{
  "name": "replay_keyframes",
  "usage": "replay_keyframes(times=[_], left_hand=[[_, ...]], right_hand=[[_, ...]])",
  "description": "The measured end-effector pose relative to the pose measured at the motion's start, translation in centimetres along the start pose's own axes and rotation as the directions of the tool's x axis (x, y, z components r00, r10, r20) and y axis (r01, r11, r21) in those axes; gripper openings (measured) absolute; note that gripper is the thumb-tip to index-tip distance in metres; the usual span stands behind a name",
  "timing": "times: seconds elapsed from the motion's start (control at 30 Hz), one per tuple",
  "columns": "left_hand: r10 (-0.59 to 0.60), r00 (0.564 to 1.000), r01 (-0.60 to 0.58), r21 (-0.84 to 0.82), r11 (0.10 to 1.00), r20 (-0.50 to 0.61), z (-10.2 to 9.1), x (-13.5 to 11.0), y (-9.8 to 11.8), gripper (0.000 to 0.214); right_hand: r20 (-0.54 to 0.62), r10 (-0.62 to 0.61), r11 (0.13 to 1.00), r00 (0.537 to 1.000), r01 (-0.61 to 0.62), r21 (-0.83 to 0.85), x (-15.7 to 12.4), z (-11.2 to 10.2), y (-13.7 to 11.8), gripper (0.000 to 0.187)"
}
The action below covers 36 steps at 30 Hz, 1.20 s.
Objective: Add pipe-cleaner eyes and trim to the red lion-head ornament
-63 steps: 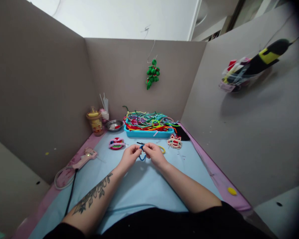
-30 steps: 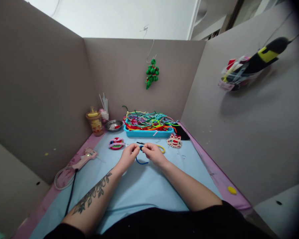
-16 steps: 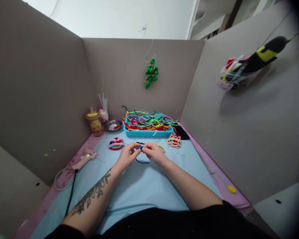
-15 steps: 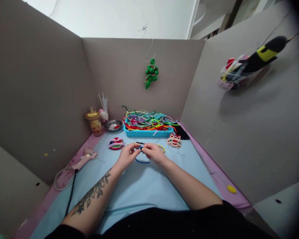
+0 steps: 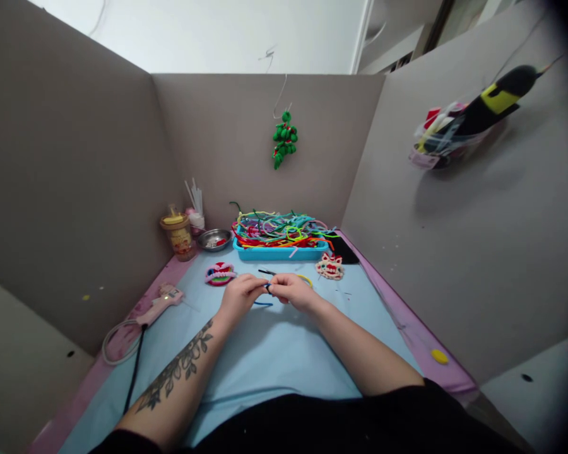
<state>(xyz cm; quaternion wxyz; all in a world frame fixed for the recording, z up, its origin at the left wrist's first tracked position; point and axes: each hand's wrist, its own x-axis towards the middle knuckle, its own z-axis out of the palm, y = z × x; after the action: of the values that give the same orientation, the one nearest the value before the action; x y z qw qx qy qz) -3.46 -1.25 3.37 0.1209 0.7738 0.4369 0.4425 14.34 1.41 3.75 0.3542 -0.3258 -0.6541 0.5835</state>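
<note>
Between my fingertips is a blue pipe cleaner (image 5: 264,304), its loose tail hanging below my hands and a small bent part at the pinch. My left hand (image 5: 241,293) pinches it from the left, fingers closed. From the other side my right hand (image 5: 291,291) pinches the same bent part, thumb and fingers together. Just behind the hands lies a pair of scissors (image 5: 266,272), dark blade tips showing and a yellow handle (image 5: 305,280) partly hidden by my right hand.
A blue tray (image 5: 279,253) heaped with coloured pipe cleaners stands at the back. Nearby are a metal bowl (image 5: 214,240), a cup (image 5: 180,239) and two craft faces, one pink (image 5: 219,274), one cream (image 5: 330,267). A pink glue gun (image 5: 161,301) with its cable lies left.
The blue tail under my hands has shifted left and shows shorter. My left fingers have closed in more over the pinch. The view has moved slightly.
</note>
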Motion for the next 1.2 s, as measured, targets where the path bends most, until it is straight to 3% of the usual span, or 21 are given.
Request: replay_keyframes(times=[0.13,0.27,0.5,0.7,0.77,0.87,1.03,1.1,1.2], left_hand=[[0.051,0.996,-0.037,0.198,0.980,-0.069,0.0,-0.4,0.2,0.021],[0.068,0.992,-0.042,0.232,0.972,-0.104,0.1,-0.6,0.6,0.022],[-0.034,0.985,0.044,0.053,0.998,-0.170,0.6,-0.5,1.2,0.017],[-0.257,0.941,0.219,-0.181,0.959,-0.221,1.3,-0.2,1.8,0.017],[-0.391,0.904,0.329,-0.301,0.895,-0.173,1.6,-0.2,2.0,0.020],[-0.544,0.838,0.450,-0.514,0.730,-0.039,2.0,-0.1,2.0,0.025],[-0.621,0.773,0.483,-0.754,0.445,0.128,2.3,0.1,1.9,0.028],[-0.634,0.755,0.497,-0.778,0.385,0.169,2.3,0.1,1.8,0.031],[-0.634,0.750,0.506,-0.780,0.369,0.187,2.4,0.1,1.8,0.033]], right_hand=[[-0.054,-0.005,1.000,0.999,0.006,0.020,0.2,0.2,0.5,0.019],[-0.126,-0.026,0.996,0.992,0.037,0.085,0.3,0.8,0.8,0.019],[-0.237,-0.058,0.986,0.970,0.093,0.137,0.4,1.5,1.1,0.021],[-0.336,-0.100,0.982,0.936,0.148,0.118,0.4,2.3,1.4,0.022],[-0.367,-0.113,0.982,0.924,0.160,0.102,0.3,2.6,1.4,0.023],[-0.397,-0.137,0.984,0.907,0.172,0.054,0.2,2.9,1.2,0.023],[-0.413,-0.162,0.983,0.896,0.184,0.014,0.2,2.8,1.2,0.024],[-0.413,-0.156,0.983,0.897,0.183,0.024,0.2,2.7,1.3,0.024],[-0.418,-0.152,0.984,0.896,0.179,0.026,0.3,2.6,1.4,0.024]])
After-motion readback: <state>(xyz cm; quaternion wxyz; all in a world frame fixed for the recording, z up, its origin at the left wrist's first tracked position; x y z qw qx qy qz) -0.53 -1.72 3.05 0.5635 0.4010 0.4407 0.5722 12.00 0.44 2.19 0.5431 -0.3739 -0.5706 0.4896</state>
